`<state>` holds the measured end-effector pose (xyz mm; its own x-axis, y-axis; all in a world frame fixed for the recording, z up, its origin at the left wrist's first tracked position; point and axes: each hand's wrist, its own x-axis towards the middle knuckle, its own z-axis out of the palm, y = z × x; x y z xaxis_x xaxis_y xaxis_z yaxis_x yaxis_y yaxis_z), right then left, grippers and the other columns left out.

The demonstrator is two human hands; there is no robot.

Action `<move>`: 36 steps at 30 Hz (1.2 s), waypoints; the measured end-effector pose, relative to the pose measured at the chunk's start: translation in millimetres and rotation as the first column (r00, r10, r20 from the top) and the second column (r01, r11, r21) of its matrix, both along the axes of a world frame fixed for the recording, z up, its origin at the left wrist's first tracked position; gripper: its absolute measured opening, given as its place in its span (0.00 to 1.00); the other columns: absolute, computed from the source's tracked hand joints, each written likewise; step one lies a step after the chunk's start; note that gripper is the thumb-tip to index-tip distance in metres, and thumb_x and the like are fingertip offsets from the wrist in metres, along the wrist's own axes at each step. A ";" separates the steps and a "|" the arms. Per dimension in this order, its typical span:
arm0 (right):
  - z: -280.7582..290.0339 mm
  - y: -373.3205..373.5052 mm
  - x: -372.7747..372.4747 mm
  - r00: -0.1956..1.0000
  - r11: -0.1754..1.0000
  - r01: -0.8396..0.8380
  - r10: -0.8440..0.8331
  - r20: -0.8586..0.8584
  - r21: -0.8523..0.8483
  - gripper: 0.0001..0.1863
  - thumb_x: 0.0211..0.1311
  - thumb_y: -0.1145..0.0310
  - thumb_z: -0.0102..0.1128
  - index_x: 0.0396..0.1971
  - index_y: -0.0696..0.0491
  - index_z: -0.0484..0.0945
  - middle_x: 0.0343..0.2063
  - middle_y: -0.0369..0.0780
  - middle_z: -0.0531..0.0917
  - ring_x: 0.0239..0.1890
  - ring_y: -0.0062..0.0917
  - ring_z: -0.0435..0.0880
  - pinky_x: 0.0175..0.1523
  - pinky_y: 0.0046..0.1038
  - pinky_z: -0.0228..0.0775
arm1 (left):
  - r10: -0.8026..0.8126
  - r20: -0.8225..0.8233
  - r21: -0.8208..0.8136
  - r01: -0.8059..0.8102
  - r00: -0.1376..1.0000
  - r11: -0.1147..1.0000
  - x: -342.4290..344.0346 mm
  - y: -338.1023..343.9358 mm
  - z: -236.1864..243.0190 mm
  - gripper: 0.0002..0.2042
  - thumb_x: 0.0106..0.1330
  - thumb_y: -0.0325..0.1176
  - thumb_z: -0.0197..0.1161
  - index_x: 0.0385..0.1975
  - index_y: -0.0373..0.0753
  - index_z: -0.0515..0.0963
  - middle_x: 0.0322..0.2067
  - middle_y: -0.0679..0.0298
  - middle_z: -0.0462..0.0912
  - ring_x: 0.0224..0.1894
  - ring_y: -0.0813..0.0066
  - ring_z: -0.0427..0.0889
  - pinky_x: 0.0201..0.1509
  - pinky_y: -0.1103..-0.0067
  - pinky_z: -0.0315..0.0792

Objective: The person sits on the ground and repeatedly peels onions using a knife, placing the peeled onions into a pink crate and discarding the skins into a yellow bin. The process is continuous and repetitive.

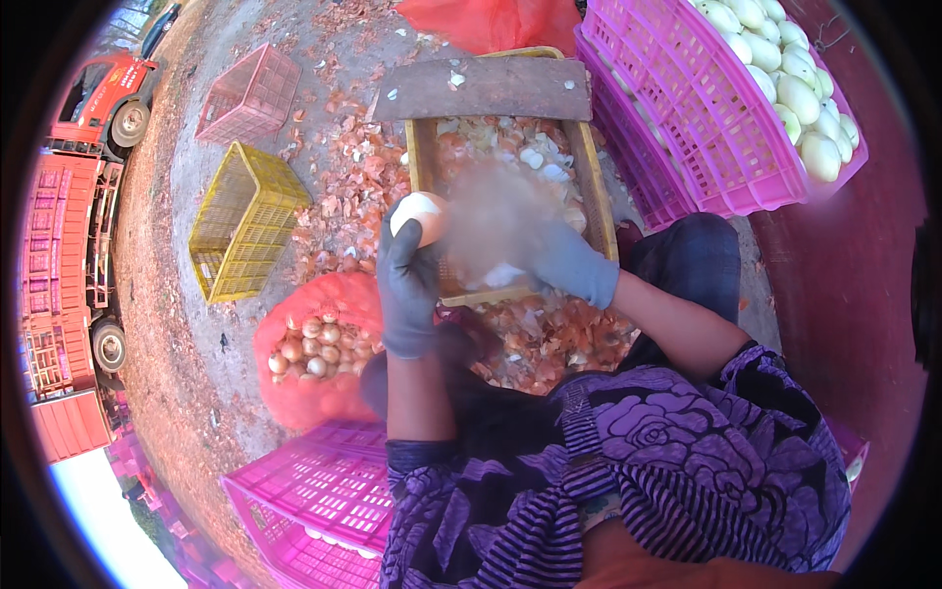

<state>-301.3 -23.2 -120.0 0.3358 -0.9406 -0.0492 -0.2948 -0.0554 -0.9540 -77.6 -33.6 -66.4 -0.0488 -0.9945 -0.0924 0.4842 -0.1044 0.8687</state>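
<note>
My left hand (pixel 408 294), in a grey glove, is closed round an onion (pixel 419 212) whose surface shows white with an orange-brown part. The onion is above the left edge of a yellow crate (pixel 592 182) that contains onion peel and pale scraps. Over the crate's right side is my right hand (pixel 574 263), also in a grey glove. A blurred patch covers its fingers, so whether it holds anything is hidden. A board (pixel 491 88) lies across the far end of the crate.
A red mesh bag of brown onions (pixel 316 346) sits left of my legs. Pink crates (pixel 702 108) at the far right hold peeled onions (pixel 800 98). Another pink crate (pixel 314 481) is near left. Yellow (pixel 245 226) and faded pink (pixel 250 93) crates stand farther left, beyond scattered peel.
</note>
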 end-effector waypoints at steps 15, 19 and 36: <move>35.0 -1.0 12.7 0.990 0.986 -0.141 0.143 0.017 -0.090 0.33 0.67 0.66 0.56 0.72 0.50 0.64 0.37 0.49 0.86 0.36 0.32 0.87 0.44 0.35 0.79 | 0.024 0.269 -0.022 -0.018 0.963 1.000 -23.1 4.8 6.8 0.21 0.69 0.34 0.59 0.57 0.29 0.71 0.47 0.58 0.79 0.49 0.73 0.80 0.56 0.75 0.76; 21.0 6.9 15.0 0.971 0.975 -0.222 0.221 -0.097 -0.004 0.30 0.67 0.66 0.57 0.69 0.53 0.68 0.40 0.48 0.86 0.37 0.35 0.87 0.45 0.35 0.80 | 0.067 0.334 -0.046 -0.055 0.940 0.997 -9.4 0.6 2.2 0.20 0.70 0.35 0.59 0.56 0.28 0.71 0.47 0.57 0.79 0.48 0.72 0.80 0.53 0.77 0.77; 34.6 9.5 17.4 0.970 0.984 -0.169 0.155 -0.187 -0.060 0.38 0.68 0.65 0.55 0.76 0.48 0.54 0.26 0.49 0.82 0.29 0.41 0.85 0.37 0.40 0.77 | 0.500 0.550 -0.250 -0.439 0.669 0.863 -26.4 -0.2 6.7 0.23 0.60 0.33 0.74 0.50 0.32 0.72 0.42 0.60 0.76 0.41 0.76 0.76 0.45 0.80 0.74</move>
